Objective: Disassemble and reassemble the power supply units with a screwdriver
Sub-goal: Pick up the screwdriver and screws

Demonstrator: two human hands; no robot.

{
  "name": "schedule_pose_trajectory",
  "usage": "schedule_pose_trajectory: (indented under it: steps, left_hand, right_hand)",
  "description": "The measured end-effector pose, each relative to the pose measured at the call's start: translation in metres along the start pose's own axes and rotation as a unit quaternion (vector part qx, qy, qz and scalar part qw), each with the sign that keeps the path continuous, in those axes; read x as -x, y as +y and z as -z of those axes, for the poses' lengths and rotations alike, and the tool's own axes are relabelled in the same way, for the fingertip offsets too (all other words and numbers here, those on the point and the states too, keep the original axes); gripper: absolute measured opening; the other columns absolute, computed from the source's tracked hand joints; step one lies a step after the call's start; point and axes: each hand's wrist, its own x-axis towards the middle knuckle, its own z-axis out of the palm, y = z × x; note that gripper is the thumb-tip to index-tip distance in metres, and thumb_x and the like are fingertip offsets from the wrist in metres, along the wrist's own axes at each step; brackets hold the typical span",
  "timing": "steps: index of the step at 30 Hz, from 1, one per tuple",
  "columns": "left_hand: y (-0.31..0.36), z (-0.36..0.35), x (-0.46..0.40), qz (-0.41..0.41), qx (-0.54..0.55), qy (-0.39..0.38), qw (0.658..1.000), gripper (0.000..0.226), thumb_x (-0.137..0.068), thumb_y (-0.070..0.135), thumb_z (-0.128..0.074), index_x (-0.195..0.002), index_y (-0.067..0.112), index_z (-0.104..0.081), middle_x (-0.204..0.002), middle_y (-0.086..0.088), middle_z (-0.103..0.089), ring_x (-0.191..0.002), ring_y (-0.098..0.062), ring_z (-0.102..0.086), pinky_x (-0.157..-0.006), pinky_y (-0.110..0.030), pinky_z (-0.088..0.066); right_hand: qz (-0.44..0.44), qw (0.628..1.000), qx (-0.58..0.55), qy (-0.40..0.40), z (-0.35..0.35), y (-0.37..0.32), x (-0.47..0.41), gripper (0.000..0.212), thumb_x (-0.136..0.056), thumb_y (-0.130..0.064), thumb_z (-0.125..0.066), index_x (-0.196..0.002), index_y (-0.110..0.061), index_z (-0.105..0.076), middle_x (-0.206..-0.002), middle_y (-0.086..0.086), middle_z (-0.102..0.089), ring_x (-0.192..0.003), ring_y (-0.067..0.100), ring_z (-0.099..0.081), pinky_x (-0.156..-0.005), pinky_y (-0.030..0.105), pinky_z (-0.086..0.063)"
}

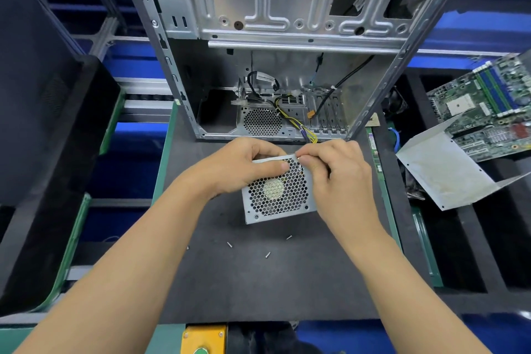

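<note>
Fingers (pixel 275 165) of both hands grip the power supply unit (pixel 277 191) at its far edge.
Left hand (pixel 238 167) curls over the top left corner, thumb on the mesh grille; right hand (pixel 336 172) pinches the top right corner. It sits tilted on the dark tabletop (pixel 258 282), just before the open computer case (pixel 275 46), with three loose screws (pixel 267 254) nearer the person.

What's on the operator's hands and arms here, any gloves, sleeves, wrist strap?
Nothing worn that shows: left hand and right hand are bare, no gloves, rings or watch. Both forearms are bare to the frame edge, with no sleeves, strap or cable visible.
</note>
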Motion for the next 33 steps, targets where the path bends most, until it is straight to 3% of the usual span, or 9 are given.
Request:
schedule_pose_trajectory:
  steps: [7, 13, 18, 26, 33]
  left_hand:
    - [0.009, 0.006, -0.007, 0.030, -0.005, -0.023, 0.999, 0.015, -0.094, 0.025, -0.069, -0.107, 0.024, -0.077, -0.100, 0.004, -0.077, -0.091, -0.002, -0.067, -0.082, -0.015, -0.047]
    - [0.004, 0.005, -0.005, 0.043, 0.033, -0.007, 0.999, 0.022, -0.092, 0.020, -0.071, -0.112, 0.013, -0.073, -0.104, -0.006, -0.077, -0.096, -0.016, -0.071, -0.091, -0.029, -0.054]
    - [0.009, 0.007, -0.004, 0.051, 0.014, -0.012, 0.999, 0.017, -0.091, 0.022, -0.072, -0.107, 0.016, -0.074, -0.097, -0.001, -0.078, -0.087, -0.009, -0.072, -0.077, -0.019, -0.055]
    - [0.012, 0.008, -0.004, 0.066, 0.018, -0.059, 0.996, 0.019, -0.096, 0.023, -0.066, -0.114, 0.020, -0.070, -0.104, 0.000, -0.077, -0.097, -0.016, -0.073, -0.086, -0.027, -0.056]
    - [0.011, 0.007, -0.002, 0.055, 0.044, -0.048, 0.996, 0.024, -0.093, 0.017, -0.067, -0.116, 0.013, -0.070, -0.105, -0.002, -0.077, -0.096, -0.013, -0.073, -0.080, -0.020, -0.054]
  right_hand:
    - [-0.012, 1.000, -0.003, 0.006, -0.001, 0.000, -0.003, 0.009, -0.091, -0.009, -0.068, -0.093, -0.013, -0.076, -0.089, 0.000, -0.068, -0.088, 0.024, -0.055, -0.083, 0.021, -0.037]
    - [-0.041, 0.999, -0.033, 0.016, 0.000, 0.003, -0.007, 0.014, -0.091, -0.005, -0.064, -0.092, -0.015, -0.075, -0.090, -0.005, -0.067, -0.093, 0.017, -0.059, -0.084, 0.011, -0.037]
    - [-0.043, 0.998, -0.038, 0.021, -0.001, 0.001, -0.007, 0.014, -0.091, -0.005, -0.064, -0.092, -0.014, -0.075, -0.090, -0.003, -0.068, -0.093, 0.017, -0.060, -0.085, 0.018, -0.040]
    - [-0.045, 0.998, -0.040, 0.020, 0.000, 0.000, -0.006, 0.014, -0.091, -0.004, -0.064, -0.092, -0.012, -0.075, -0.091, -0.001, -0.069, -0.094, 0.021, -0.061, -0.085, 0.024, -0.043]
    - [-0.053, 0.997, -0.048, 0.022, 0.000, 0.000, -0.005, 0.014, -0.091, -0.005, -0.064, -0.092, -0.014, -0.075, -0.091, -0.003, -0.069, -0.094, 0.019, -0.061, -0.085, 0.014, -0.040]
